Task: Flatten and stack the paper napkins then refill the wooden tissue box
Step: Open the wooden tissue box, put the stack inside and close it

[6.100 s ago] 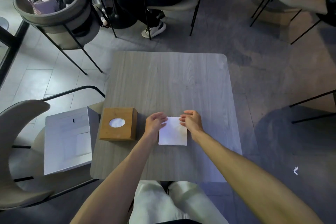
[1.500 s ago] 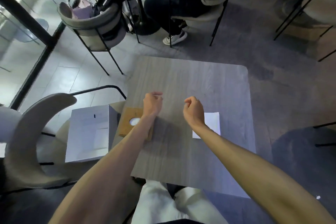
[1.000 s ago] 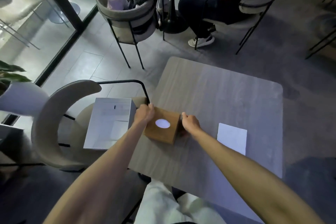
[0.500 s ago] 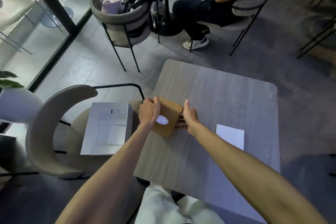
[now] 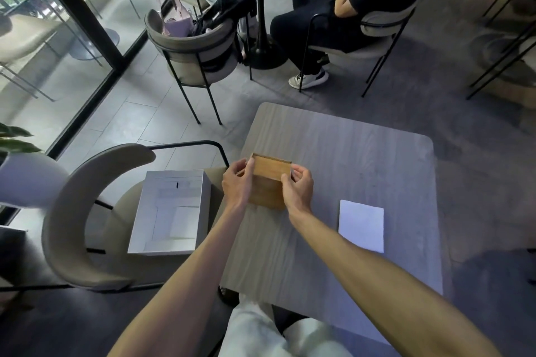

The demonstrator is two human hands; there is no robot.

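A: So where's the wooden tissue box (image 5: 268,182) right now?
B: Both hands clamp it, left hand (image 5: 238,186) at its 9 o'clock side, right hand (image 5: 298,190) at 3, held tilted over the counter (image 5: 362,153).
A: And the napkin stack (image 5: 361,225)?
B: Flat on the counter, around 4 o'clock from the box, well apart. White carton (image 5: 171,211) sits on the chair at 9.

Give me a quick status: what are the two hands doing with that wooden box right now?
Left hand and right hand both gripping square wooden tissue box, tipped up. White flattened napkin stack waiting on grey table. Nothing in the way.
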